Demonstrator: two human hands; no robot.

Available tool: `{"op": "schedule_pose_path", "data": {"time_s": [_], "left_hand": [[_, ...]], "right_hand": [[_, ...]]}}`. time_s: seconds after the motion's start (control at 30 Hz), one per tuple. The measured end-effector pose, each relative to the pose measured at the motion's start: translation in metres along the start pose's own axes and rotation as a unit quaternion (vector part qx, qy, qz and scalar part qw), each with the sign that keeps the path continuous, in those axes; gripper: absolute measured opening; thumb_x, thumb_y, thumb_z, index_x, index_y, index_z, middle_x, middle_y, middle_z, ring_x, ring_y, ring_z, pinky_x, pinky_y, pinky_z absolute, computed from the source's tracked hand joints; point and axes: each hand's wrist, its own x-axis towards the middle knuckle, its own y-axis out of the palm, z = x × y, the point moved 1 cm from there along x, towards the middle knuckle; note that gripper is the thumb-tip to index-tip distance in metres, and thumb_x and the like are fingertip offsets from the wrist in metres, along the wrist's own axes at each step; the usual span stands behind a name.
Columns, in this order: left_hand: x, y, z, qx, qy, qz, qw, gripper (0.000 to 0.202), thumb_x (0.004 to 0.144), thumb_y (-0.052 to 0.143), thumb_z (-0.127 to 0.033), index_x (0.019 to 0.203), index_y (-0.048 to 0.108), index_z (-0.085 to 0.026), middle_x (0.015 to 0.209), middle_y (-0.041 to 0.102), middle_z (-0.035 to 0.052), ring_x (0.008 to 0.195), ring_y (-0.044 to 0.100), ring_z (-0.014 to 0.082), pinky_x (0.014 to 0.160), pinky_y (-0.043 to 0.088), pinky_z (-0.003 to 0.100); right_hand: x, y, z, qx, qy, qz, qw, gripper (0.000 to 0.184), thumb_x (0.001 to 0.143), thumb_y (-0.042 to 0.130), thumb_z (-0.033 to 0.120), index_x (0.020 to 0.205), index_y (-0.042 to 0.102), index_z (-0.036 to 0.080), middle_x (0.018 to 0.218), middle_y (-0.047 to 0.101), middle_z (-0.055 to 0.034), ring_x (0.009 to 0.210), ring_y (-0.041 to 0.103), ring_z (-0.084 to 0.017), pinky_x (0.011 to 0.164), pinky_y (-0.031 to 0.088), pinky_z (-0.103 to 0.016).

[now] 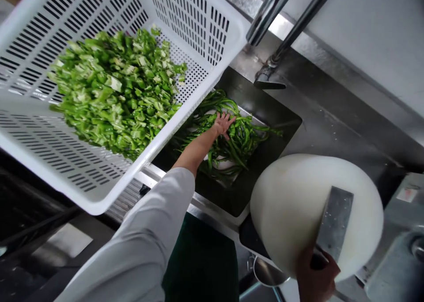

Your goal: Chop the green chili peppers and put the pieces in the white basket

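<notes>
My left hand [224, 124] reaches down into the sink [291, 120], its fingers spread over a heap of long green peppers [243, 136]. It touches the top of the heap and grips none that I can see. At the lower right, my right hand [318, 273] is wrapped round the handle of a cleaver [335, 220]. The wide blade lies over a thick round white chopping board [288, 196], with water drops on the metal. Left of the sink, a white slotted plastic basket [228, 32] holds a pile of chopped green peppers [119, 89].
A metal faucet [271, 14] and a lever handle [270, 82] stand behind the sink. Below the board is a round metal pot [268, 271]. Metal equipment [397, 244] sits at the right edge. The basket's rim overhangs the sink's left side.
</notes>
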Motion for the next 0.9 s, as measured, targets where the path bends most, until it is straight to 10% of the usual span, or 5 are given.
{"op": "schedule_pose_path", "data": {"time_s": [0.17, 0.33, 0.53, 0.9], "left_hand": [[0.022, -0.002, 0.005, -0.021, 0.017, 0.010, 1.000, 0.114, 0.073, 0.091, -0.039, 0.167, 0.030, -0.017, 0.163, 0.043, 0.0250, 0.149, 0.042, 0.0435, 0.123, 0.020, 0.070], [-0.004, 0.025, -0.016, -0.006, 0.026, 0.043, 0.999, 0.078, 0.077, 0.085, -0.039, 0.144, 0.059, -0.009, 0.128, 0.072, 0.0222, 0.124, 0.067, 0.0383, 0.122, 0.033, 0.056], [-0.057, 0.050, -0.042, -0.023, 0.042, 0.113, 0.992, 0.084, 0.073, 0.085, -0.046, 0.146, 0.058, -0.015, 0.122, 0.076, 0.0190, 0.113, 0.074, 0.0354, 0.091, 0.056, 0.036], [-0.062, 0.061, -0.071, -0.079, -0.045, 0.029, 0.995, 0.047, 0.087, 0.071, -0.026, 0.133, 0.067, -0.017, 0.116, 0.078, 0.0146, 0.115, 0.073, 0.0300, 0.104, 0.052, 0.038]], "right_hand": [[0.004, 0.004, -0.007, -0.011, 0.000, -0.012, 1.000, 0.061, 0.079, 0.067, 0.066, 0.123, 0.064, 0.023, 0.103, 0.064, -0.0143, 0.091, 0.064, -0.039, 0.086, 0.053, -0.057], [0.000, 0.001, -0.001, 0.003, -0.011, -0.013, 1.000, 0.062, 0.080, 0.066, 0.065, 0.124, 0.063, 0.023, 0.102, 0.064, -0.0136, 0.092, 0.063, -0.038, 0.088, 0.053, -0.057], [-0.001, 0.001, 0.000, 0.002, 0.012, -0.003, 1.000, 0.066, 0.080, 0.065, 0.065, 0.130, 0.061, 0.023, 0.109, 0.064, -0.0165, 0.096, 0.064, -0.040, 0.089, 0.053, -0.057], [-0.003, 0.003, -0.004, 0.009, -0.011, -0.023, 1.000, 0.061, 0.083, 0.065, 0.063, 0.129, 0.062, 0.023, 0.108, 0.066, -0.0159, 0.095, 0.064, -0.038, 0.089, 0.053, -0.055]]}}
